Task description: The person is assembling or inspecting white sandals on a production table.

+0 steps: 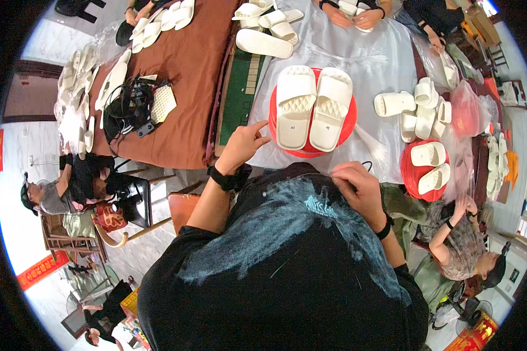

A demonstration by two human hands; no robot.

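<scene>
A pair of off-white slide slippers, the left slipper (294, 111) and the right slipper (331, 111), lies side by side on a round red plastic mat or bag (350, 120) in front of me. Their toe ends point away from me. My left hand (245, 145) is at the left edge of the red plastic, index finger and thumb stretched apart, holding nothing. Whether the fingertip touches the plastic I cannot tell. My right hand (360, 186) hovers close to my black shirt, just below the table edge, with loosely bent, parted fingers and nothing visible in them.
Clear plastic sheeting (386, 58) covers my table. More slippers (424, 108) stand to the right, and another pair on red plastic (426, 169). A brown-covered table (187, 76) at left bears black cables (132, 105). Co-workers' hands (351, 19) handle slippers across from me.
</scene>
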